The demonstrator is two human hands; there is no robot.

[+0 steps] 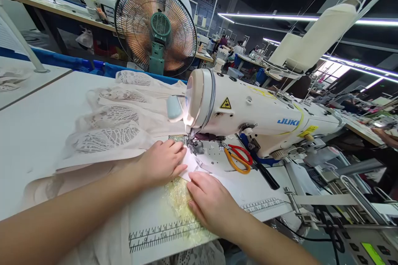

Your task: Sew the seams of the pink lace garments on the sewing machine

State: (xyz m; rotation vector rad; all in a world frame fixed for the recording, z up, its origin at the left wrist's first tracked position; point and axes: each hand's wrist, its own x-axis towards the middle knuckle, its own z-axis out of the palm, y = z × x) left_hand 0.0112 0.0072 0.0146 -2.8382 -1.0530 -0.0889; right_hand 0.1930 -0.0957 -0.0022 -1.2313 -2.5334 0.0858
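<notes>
My left hand [163, 161] lies flat with fingers stretched on pale lace fabric [108, 128], just left of the presser foot [195, 145] of a white JUKI sewing machine [264, 118]. My right hand [211, 203] presses flat on the same fabric nearer to me, over a yellowish lace strip [178, 196]. Both hands hold the cloth down against the machine bed. The needle area is lit by the machine's lamp.
Red- and orange-handled scissors [239, 158] lie on the bed right of the needle. A printed ruler [164, 236] runs along the table's front edge. A standing fan [155, 29] and a person stand behind the table. Thread cones [323, 33] rise at right.
</notes>
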